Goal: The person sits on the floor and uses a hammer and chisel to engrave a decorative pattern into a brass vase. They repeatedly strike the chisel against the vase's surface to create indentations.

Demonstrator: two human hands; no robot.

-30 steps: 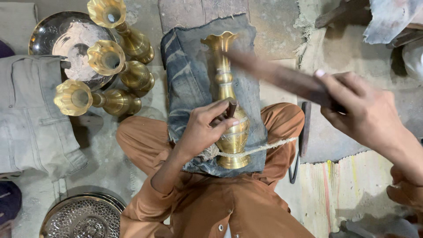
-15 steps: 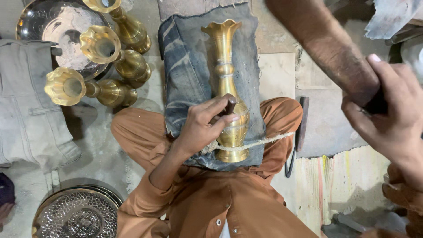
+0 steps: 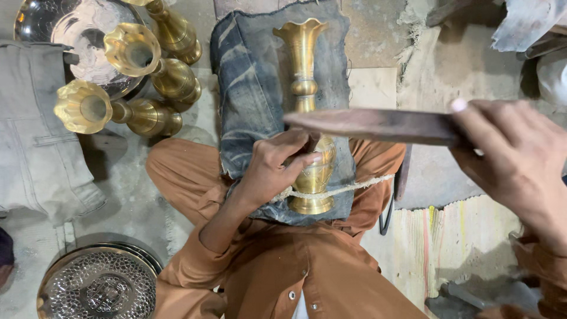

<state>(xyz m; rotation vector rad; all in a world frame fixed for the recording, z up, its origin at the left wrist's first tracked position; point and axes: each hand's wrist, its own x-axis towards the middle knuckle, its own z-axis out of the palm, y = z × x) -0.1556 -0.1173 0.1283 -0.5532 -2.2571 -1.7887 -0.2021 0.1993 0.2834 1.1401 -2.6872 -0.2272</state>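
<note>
1. Metalwork fills the left of the frame: at lower left an embossed round metal tray (image 3: 97, 289) with a hammered, dimpled face; at upper left a shiny steel bowl (image 3: 56, 35), and just beside it three fluted brass vases (image 3: 150, 74) lying on their sides, mouths flared like flowers.
2. Left of centre, the left hand (image 3: 274, 168) curls over the belly of a tall brass vase with an engraved body (image 3: 307, 118), fingers bent and pressed together against the metal, thumb tip on its side.
3. That vase lies lengthwise at centre frame on a worn, faded blue denim cloth (image 3: 248, 88) spread across the person's lap, its scalloped mouth toward the top edge; a rough pale cord (image 3: 354, 188) crosses its foot.
4. At right, the right hand (image 3: 514, 159) grips one end of a flat, dark wooden stick (image 3: 372, 125), fingers wrapped round it; the stick stretches leftward above the vase.
</note>
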